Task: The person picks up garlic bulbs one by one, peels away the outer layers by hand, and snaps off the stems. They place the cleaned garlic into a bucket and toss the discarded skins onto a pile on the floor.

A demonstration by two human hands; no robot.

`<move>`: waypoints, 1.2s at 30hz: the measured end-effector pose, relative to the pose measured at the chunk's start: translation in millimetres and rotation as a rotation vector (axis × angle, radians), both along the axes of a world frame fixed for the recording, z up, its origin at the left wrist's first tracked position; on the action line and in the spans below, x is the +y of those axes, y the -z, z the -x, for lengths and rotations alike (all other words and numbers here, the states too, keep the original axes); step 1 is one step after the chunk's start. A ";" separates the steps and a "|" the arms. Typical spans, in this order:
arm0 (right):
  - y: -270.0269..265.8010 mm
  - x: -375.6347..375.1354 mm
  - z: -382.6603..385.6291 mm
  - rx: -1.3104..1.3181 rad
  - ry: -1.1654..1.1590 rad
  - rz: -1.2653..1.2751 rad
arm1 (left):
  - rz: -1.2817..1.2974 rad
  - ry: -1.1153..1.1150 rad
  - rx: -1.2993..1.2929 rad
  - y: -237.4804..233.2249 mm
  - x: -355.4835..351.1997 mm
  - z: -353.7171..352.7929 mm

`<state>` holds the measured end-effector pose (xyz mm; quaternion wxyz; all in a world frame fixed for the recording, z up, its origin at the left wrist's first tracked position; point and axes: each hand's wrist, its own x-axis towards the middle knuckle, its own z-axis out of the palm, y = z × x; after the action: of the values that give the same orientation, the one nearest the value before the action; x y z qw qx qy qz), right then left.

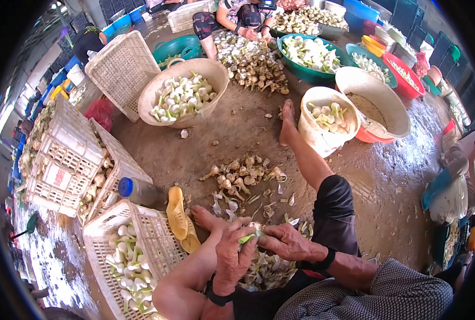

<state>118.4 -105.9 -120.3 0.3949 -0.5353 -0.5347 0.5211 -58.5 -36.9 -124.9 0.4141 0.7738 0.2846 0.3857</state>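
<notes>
Low at six o'clock in the view, between the seated person's bent knees, both hands meet on one bulb [251, 236]. The left hand [232, 257] is curled nearly closed around it from the nine o'clock side, thumb on top. The right hand [286, 243] comes in from three o'clock with its fingertips pinched on the bulb's other end. Neither hand is nearer, as both are touching it. The bulb's long axis runs roughly from eight to two o'clock, across the gap between the hands. It looks small, with a bright green neck showing between the fingers; most of the head is hidden by the left hand.

Under the hands lies a heap of peelings [269, 269]. At twelve o'clock from them, well apart on the wet floor, sits a loose pile of untrimmed bulbs [241, 176]. At nine o'clock is a white crate [157, 234] of cleaned white ones, with a yellow sandal [176, 213] just beside it.
</notes>
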 end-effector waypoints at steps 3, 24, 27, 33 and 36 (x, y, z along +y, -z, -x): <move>-13.2 1.2 5.1 0.041 0.010 0.014 | -0.001 -0.055 -0.041 -0.7 -0.6 -0.6; -22.5 8.6 27.5 0.006 -0.015 -0.259 | 0.706 -0.089 -0.484 -2.3 3.3 15.9; -36.0 8.8 29.5 0.054 -0.021 -0.227 | 0.797 -0.077 -0.579 -8.5 2.4 14.1; -33.7 6.2 22.2 -0.071 -0.113 -0.270 | 1.008 -0.102 -0.669 -14.7 7.5 15.8; -61.8 -0.2 26.3 0.095 -0.179 -0.265 | 1.221 -0.144 -1.012 29.7 26.6 29.4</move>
<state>92.1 -106.1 -58.5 0.4387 -0.4036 -0.6251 0.5039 -87.9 -10.3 -154.6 0.8179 0.1209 0.2724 0.4922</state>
